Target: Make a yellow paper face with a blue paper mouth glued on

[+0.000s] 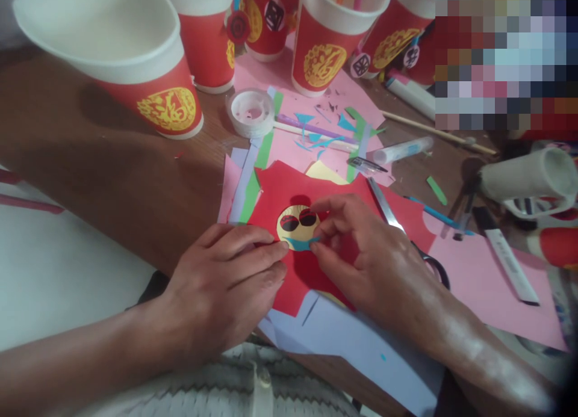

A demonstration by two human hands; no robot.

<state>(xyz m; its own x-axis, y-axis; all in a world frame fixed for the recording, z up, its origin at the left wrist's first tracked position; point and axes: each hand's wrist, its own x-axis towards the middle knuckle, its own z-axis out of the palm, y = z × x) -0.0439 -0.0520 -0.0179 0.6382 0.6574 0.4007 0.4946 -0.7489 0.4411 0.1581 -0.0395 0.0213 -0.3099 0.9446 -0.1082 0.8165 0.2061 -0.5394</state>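
Observation:
A round yellow paper face (298, 225) with dark red-and-black eye shapes lies on a red paper sheet (271, 194). Across its lower part runs a blue paper strip (298, 244). My left hand (230, 272) rests from the left, fingers bent and close together, tips pressed on the face's left rim at the strip's end. From the other side my right hand (356, 242) reaches in, thumb and fingertips closed around the strip's right end. Scissors (387, 209) lie partly beneath my right forearm, their black handle showing.
Red-and-white paper cups (171, 98) stand along the back. Clear tape (250, 111), paper scraps (345, 121), a capped marker (510, 260), a white mug (528, 173) and a thin stick (442, 131) lie around. Pink paper (478, 272) and pale blue paper (352, 339) spread across the table.

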